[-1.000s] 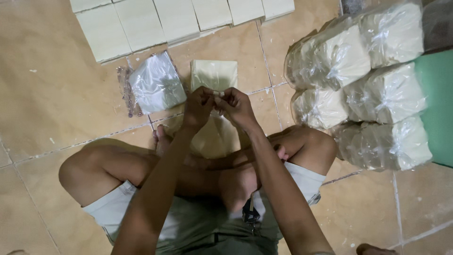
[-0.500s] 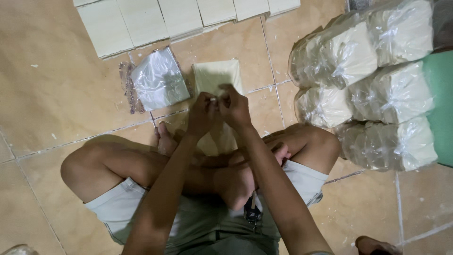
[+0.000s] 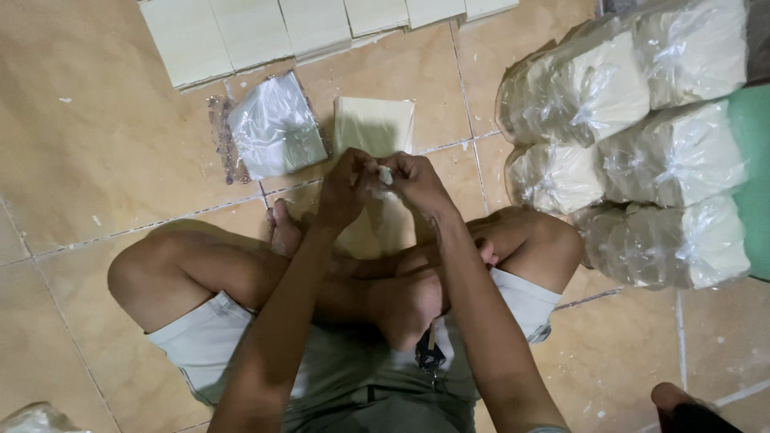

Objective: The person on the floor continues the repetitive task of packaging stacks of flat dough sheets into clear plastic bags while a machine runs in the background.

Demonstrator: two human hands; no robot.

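I sit cross-legged on a tan tiled floor. My left hand (image 3: 346, 191) and my right hand (image 3: 413, 183) meet in front of my shins, both pinching the gathered neck of a clear plastic bag (image 3: 383, 228) holding a pale cream stack. A small white bit shows between the fingertips. Just beyond the hands lies a bare cream stack (image 3: 374, 124) flat on the floor. Left of it sits a pile of empty clear plastic bags (image 3: 275, 127).
Rows of cream slabs (image 3: 241, 28) lie along the top edge. Several filled, tied bags (image 3: 634, 152) are piled at the right against a green surface (image 3: 754, 160). Another person's foot (image 3: 682, 405) shows at the bottom right. A plastic scrap (image 3: 32, 418) lies bottom left.
My hands stay joined at the bag's neck and have shifted slightly toward me. The view has drifted a little.
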